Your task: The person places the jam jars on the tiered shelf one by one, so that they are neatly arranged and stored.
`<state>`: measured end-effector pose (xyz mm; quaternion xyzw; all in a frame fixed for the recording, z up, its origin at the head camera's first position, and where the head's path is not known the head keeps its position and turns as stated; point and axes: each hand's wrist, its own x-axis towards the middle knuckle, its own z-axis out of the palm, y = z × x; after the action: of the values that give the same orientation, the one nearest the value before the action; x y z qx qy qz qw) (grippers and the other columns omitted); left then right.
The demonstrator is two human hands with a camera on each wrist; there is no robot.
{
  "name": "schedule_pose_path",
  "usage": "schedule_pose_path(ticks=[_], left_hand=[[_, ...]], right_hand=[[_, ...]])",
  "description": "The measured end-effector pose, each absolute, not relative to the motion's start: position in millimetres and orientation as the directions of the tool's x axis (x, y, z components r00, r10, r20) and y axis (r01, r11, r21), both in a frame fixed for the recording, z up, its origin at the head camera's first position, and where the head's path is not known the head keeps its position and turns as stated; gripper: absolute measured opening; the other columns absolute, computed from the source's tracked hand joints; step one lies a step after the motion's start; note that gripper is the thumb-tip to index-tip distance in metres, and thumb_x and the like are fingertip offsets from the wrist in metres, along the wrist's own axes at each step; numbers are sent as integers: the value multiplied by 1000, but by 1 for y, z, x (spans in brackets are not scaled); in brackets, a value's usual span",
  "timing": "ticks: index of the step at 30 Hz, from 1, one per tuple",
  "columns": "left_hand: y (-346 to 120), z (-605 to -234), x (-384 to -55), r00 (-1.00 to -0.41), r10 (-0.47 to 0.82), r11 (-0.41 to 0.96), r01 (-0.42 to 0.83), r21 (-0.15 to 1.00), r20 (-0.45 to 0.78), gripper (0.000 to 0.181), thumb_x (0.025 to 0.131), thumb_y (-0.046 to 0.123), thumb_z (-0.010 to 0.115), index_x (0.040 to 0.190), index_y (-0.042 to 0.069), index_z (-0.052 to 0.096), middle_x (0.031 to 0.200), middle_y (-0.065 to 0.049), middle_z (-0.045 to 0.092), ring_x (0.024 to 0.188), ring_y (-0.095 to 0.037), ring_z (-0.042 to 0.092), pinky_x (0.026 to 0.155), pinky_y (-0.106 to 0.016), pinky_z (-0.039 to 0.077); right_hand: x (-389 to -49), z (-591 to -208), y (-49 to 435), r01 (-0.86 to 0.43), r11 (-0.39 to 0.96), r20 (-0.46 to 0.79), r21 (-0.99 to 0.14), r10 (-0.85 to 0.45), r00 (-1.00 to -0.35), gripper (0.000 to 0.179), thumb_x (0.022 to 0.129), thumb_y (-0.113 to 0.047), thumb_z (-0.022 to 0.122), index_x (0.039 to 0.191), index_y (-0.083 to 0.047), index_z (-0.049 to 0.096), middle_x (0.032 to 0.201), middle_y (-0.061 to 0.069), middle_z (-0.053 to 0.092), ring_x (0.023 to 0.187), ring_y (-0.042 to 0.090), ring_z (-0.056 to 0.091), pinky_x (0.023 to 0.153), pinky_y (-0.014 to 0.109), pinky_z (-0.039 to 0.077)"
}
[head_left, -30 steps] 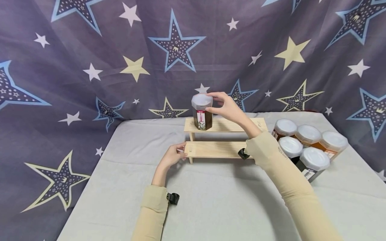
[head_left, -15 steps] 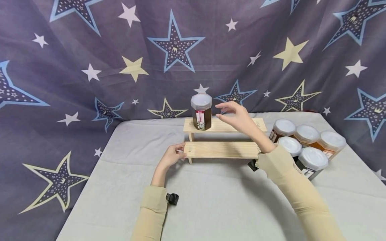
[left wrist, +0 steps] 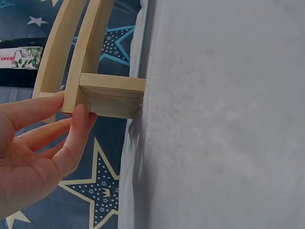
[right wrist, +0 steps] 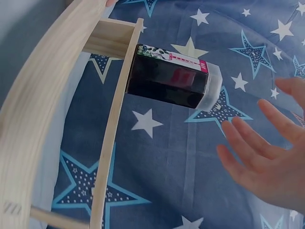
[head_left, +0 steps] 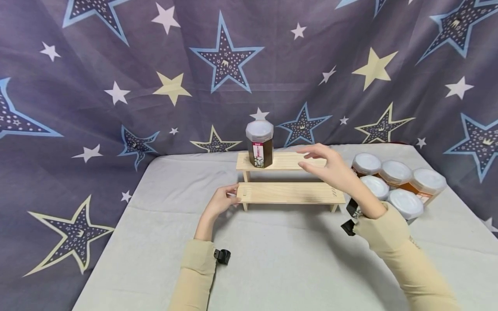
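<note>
A dark jar with a white lid and a red-and-white label stands upright at the left end of the upper step of a two-step wooden rack. My left hand pinches the left end of the lower step between thumb and fingers, which the left wrist view shows close up at the board's end. In front of the upper step's right part hovers my right hand, fingers spread and holding nothing. The right wrist view has the jar apart from the right hand's fingers.
Several jars with white lids stand grouped right of the rack, some partly hidden by the right arm. A grey cloth covers the table. Behind it hangs a star-patterned curtain.
The right hand has let go of the jar and moved right and toward the front. The jar stays on the upper step. The left hand keeps its place on the rack.
</note>
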<state>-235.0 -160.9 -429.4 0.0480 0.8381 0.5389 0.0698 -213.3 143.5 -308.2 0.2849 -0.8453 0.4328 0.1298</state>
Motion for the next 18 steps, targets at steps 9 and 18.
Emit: schedule_pose_path(ticks=[9,18], left_hand=[[-161,-430,-235,-987,148,411,6,912,-60,51,74,-10,57,124,-8,45,99,-24,57,74,-38,58,67,-43,53],[-160,-427,-233,-987,148,403,-1,915,-66,51,74,-9,59,124,-7,46,100,-25,56,70,-34,59,67,-44,53]], right_hand=[[-191,-314,166,-635,525,518,-566,-374,-770,29,80,-10,64,108,-7,61,109,6,57,92,22,56,78,33,50],[-170,-320,189,-637,624,579,-452,-339,-742,32,74,-6,68,105,-8,62,105,4,59,97,19,52,83,16,38]])
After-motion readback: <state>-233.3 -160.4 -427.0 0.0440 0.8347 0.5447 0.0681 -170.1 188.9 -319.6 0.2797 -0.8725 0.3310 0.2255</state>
